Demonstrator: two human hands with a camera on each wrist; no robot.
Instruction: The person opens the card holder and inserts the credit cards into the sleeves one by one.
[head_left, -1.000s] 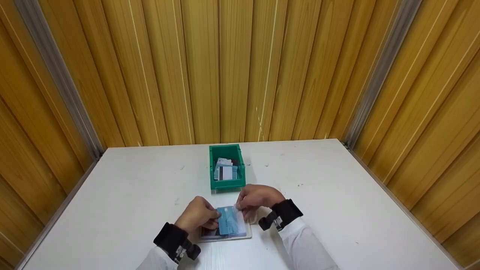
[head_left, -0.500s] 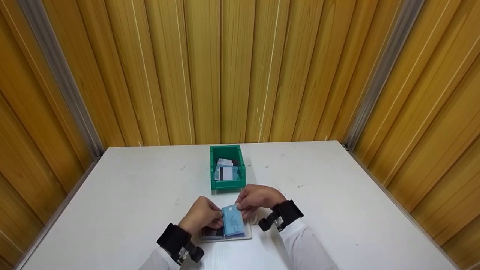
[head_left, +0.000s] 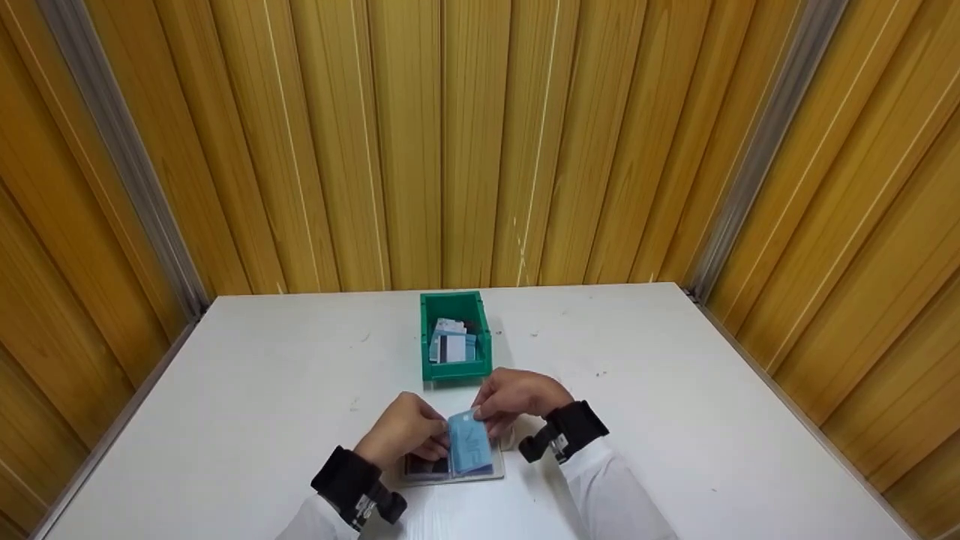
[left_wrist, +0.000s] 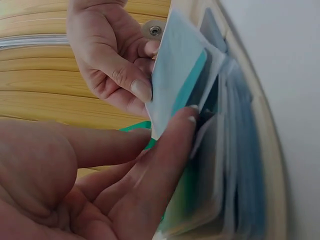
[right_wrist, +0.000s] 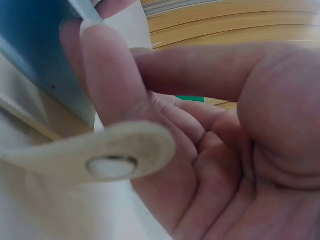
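Observation:
A light-blue card (head_left: 470, 444) lies tilted over the right half of an opened card holder (head_left: 491, 474) with a cream cover and clear plastic sleeves. My left hand (head_left: 407, 429) pinches the card's left edge between thumb and fingers. At the upper right corner, my right hand (head_left: 517, 396) pinches the clear sleeve (left_wrist: 175, 65), its thumb lying over the card's corner. Part of the card shows through this sleeve in the left wrist view. How deep the card sits in it is unclear. The cream snap strap (right_wrist: 65, 157) of the holder lies beside my right fingers.
Just beyond my hands stands a green bin (head_left: 456, 370) with several cards (head_left: 454, 348) inside. White tabletop (head_left: 637, 390) surrounds the holder. Wood-patterned walls (head_left: 465, 150) close off the back and both sides.
The blue card has shifted right and tilted, coming under my right thumb at its upper corner. My left hand has moved slightly right with it; the right hand has stayed nearly in place.

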